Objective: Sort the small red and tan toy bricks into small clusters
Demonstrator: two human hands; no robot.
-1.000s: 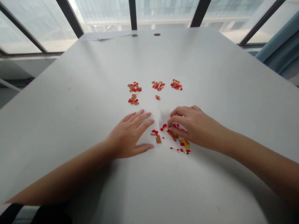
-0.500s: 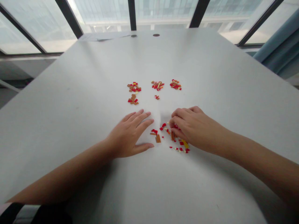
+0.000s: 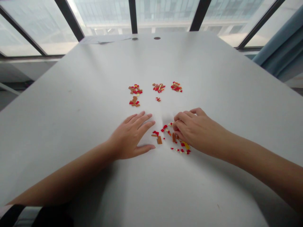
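Observation:
Small toy building bricks in red, brown, yellow and cream lie scattered between my hands. My left hand (image 3: 131, 137) rests flat on the table with its fingers spread, holding nothing. Just right of its thumb and fingertips lie a brown studded brick (image 3: 159, 140) and a few red bricks (image 3: 155, 133). My right hand (image 3: 193, 127) is bent over the right part of the scatter, its fingers curled together at the bricks. Whatever sits in those fingertips is hidden. By its thumb are another brown brick (image 3: 174, 137) and a yellow brick (image 3: 187, 145).
Farther off on the white table (image 3: 113, 66) are sorted piles: a left pile (image 3: 135, 89), a brown pile (image 3: 134, 101) nearer, a middle pile (image 3: 158, 87), a right pile (image 3: 176, 86) and a tiny pile (image 3: 158, 99). A sheet of paper (image 3: 101, 39) lies at the far edge.
The view has shifted slightly. My right hand has moved very little, and a small red and cream piece shows more clearly beside its fingertips. My left hand stays in place.

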